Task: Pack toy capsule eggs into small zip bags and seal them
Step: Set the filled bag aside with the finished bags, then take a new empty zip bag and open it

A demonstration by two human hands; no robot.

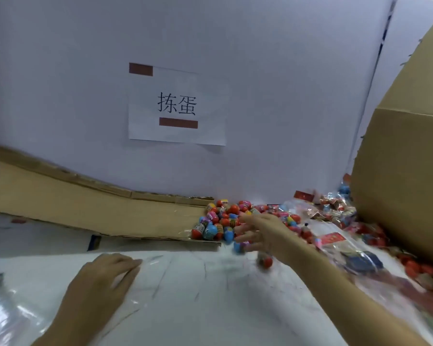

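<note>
Capsule eggs [219, 222] heaped at 1 o'clock on counter [210, 295], against cardboard flat [85, 211]; axes point every way. Right hand [263, 236] over heap edge, fingers spread, blurred: grip cannot tell; likely picking. Left hand [105, 275] at 8 o'clock, fingers curled onto clear zip bag [150, 264], pinning it flat, mouth direction unclear.
</note>
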